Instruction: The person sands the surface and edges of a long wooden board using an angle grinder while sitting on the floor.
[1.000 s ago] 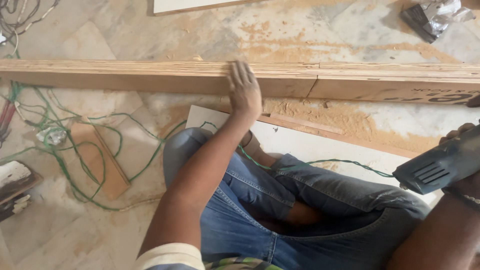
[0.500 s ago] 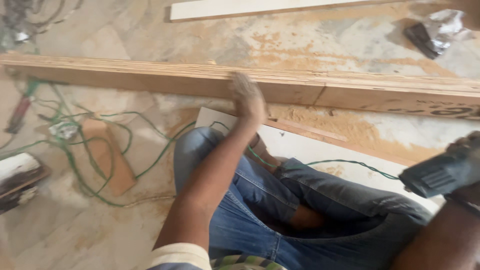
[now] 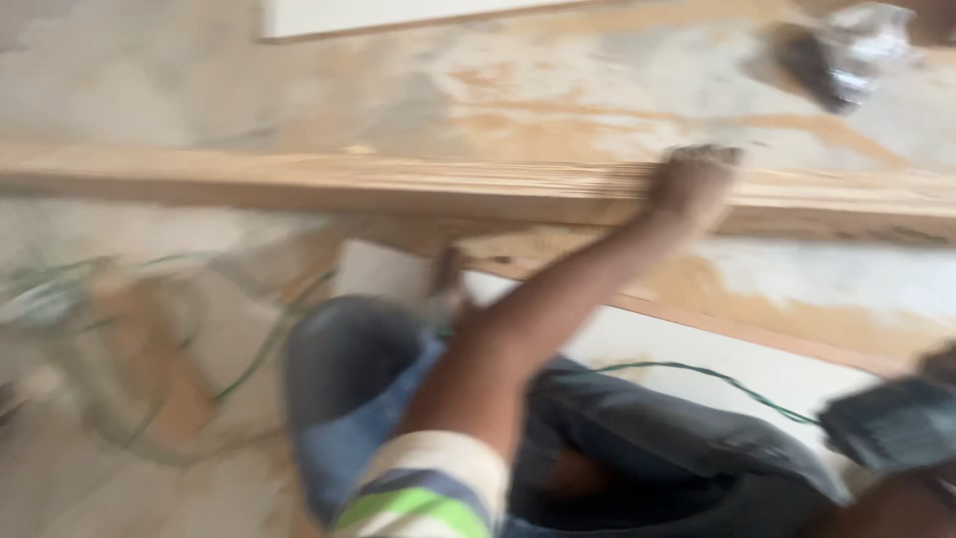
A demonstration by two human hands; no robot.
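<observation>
- Pressing flat on the top of a long wooden beam (image 3: 398, 189), the left hand (image 3: 697, 184) lay with its fingers spread and its grip closed on nothing.
- The beam rested on the floor (image 3: 558, 90), stretching across the whole view just beyond the person's knees.
- The right hand (image 3: 941, 364) showed only as a blurred sliver at the right edge, above a dark power tool (image 3: 891, 423); it appeared to hold the tool, but how the grip sat on it could not be told.
- As a judgement: the tool hung well apart from the beam, so no cutting or sanding was under way; the beam was steadied, and the tool work on it looked left to do.
- Sawdust (image 3: 787, 309) covered the pale stone floor in tan streaks, suggesting some wood had already been worked.
- The beam looked square-edged, raw and light brown, with fine lengthwise grain.
- A thin green cable (image 3: 697, 374) trailed over the blue denim at the knees (image 3: 349, 379), and a flat white board (image 3: 777, 369) lay under the legs.
</observation>
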